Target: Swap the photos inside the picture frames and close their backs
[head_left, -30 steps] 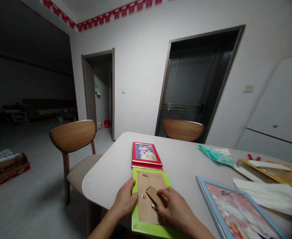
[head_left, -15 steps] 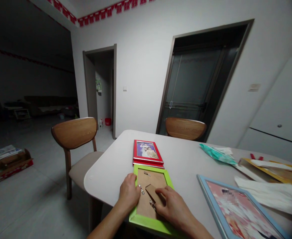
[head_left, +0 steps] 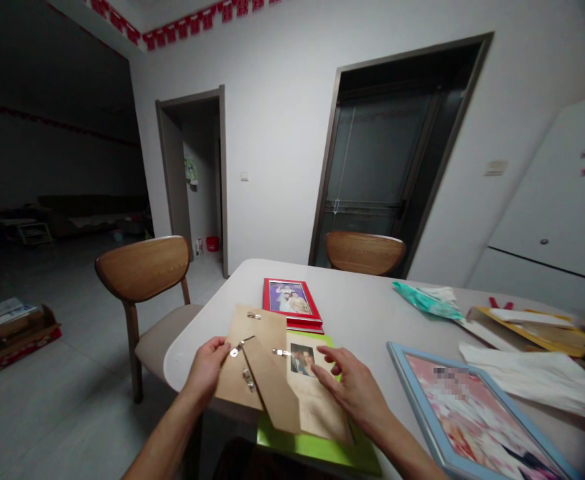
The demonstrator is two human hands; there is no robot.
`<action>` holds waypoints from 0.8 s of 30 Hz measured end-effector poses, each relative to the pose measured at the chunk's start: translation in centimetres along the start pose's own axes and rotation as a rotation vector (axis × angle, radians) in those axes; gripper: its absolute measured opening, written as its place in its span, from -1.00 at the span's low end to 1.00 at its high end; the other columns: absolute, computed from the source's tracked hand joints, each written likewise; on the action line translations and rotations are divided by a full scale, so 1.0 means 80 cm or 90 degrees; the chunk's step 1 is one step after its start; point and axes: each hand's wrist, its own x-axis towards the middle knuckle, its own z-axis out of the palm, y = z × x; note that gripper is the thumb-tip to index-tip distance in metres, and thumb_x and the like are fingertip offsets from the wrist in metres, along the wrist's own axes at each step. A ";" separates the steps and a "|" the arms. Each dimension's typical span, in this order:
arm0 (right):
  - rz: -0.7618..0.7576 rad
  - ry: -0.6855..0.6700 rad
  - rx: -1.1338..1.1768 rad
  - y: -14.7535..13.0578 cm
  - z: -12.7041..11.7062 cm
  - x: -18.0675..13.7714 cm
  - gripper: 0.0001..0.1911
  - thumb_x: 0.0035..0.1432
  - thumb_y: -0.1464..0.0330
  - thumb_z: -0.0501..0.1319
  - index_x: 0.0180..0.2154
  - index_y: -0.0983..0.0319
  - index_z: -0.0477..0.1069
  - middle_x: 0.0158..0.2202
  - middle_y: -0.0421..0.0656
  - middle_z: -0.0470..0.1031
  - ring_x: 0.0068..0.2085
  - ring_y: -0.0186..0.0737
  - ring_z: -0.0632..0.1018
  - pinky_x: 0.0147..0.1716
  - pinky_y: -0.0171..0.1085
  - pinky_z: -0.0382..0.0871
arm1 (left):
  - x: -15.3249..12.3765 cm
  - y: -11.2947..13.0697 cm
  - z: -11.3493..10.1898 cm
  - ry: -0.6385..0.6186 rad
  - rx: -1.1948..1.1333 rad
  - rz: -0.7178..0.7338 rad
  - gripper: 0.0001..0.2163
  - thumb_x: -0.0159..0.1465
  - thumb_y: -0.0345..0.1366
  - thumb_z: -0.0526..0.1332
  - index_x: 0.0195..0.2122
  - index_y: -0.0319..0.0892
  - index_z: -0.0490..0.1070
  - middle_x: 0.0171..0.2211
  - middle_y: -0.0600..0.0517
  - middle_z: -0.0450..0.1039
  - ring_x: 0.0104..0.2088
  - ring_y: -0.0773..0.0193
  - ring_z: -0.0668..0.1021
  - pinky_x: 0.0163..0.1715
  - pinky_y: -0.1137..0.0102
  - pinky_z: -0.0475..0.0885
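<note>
My left hand (head_left: 206, 368) grips the left edge of a brown cardboard backing board (head_left: 252, 363) with metal clips and a fold-out stand, lifted off and tilted to the left of a lime green picture frame (head_left: 317, 448). The frame lies face down at the near edge of the white table (head_left: 362, 313). Inside it a paper insert with a small photo (head_left: 302, 360) is uncovered. My right hand (head_left: 355, 387) rests on that insert with its fingers stretched out, beside the photo.
A red framed photo (head_left: 291, 301) lies just beyond the green frame. A large blue framed picture (head_left: 465, 413) sits at the right, with white paper, a green-white packet (head_left: 425, 301) and yellow items behind. Two wooden chairs (head_left: 145, 270) stand at the table's left and far sides.
The backing board was seated in the green frame under both hands. Now my left hand has lifted it out to the left, baring the photo insert. My right hand moved onto the insert.
</note>
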 end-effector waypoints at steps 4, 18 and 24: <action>0.107 -0.022 -0.132 0.047 0.008 0.001 -0.50 -0.04 0.25 0.03 -0.06 0.37 0.24 -0.26 0.01 0.39 -0.25 -0.15 0.42 -0.25 -0.26 0.21 | 0.009 -0.032 -0.053 0.031 0.031 -0.053 -0.74 -0.03 -0.12 0.06 -0.46 -0.22 0.31 -0.62 0.09 0.40 -0.61 0.29 0.45 -0.63 0.47 0.30; 0.175 -0.020 -0.146 0.066 0.017 0.011 -0.47 -0.15 0.39 0.00 -0.06 0.40 0.20 -0.28 0.05 0.44 -0.25 -0.10 0.45 -0.30 -0.26 0.22 | -0.015 -0.002 -0.038 0.113 0.358 0.083 -0.67 0.02 -0.38 0.08 -0.14 -0.25 0.25 -0.07 -0.09 0.27 -0.01 0.15 0.28 -0.01 0.29 0.13; 0.340 -0.062 0.373 0.047 -0.005 0.000 -0.34 -0.13 0.38 -0.08 0.09 0.36 -0.07 -0.45 -0.11 0.47 -0.51 -0.24 0.47 -0.52 -0.31 0.29 | -0.093 0.041 0.094 -0.223 0.280 0.247 -0.54 0.02 -0.32 0.17 -0.02 -0.21 0.19 0.07 -0.05 0.14 0.06 0.19 0.20 0.07 0.34 0.09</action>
